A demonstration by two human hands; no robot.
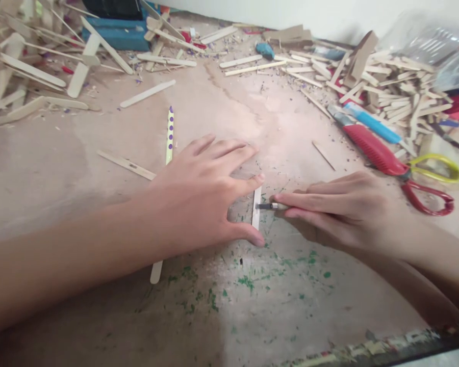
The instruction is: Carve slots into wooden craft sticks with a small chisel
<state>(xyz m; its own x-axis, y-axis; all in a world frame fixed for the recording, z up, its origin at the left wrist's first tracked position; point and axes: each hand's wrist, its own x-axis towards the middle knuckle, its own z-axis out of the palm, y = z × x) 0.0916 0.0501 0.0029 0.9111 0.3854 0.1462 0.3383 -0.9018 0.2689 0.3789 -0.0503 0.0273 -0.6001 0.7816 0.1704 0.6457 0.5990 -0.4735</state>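
Observation:
My left hand (210, 193) lies palm down with its fingers spread. Its index fingertip and thumb rest on a narrow wooden craft stick (256, 214), pinning both ends to the table. In my right hand (340, 206), closed in a pinch, is a slim craft knife (273, 206) with a metal collar. The knife's dark tip touches the stick between the left index finger and thumb. Under the left hand and wrist, a yellow strip with purple dots (170, 132), a thin stick (124, 164) and a rounded craft stick (156, 272) are partly covered.
Red-and-yellow-handled scissors (428, 178) and a blue-handled tool (375, 122) lie to the right. Piles of wooden sticks (398, 97) fill the back right and back left. A blue box (117, 34) stands behind. Green paint flecks mark the table (275, 306).

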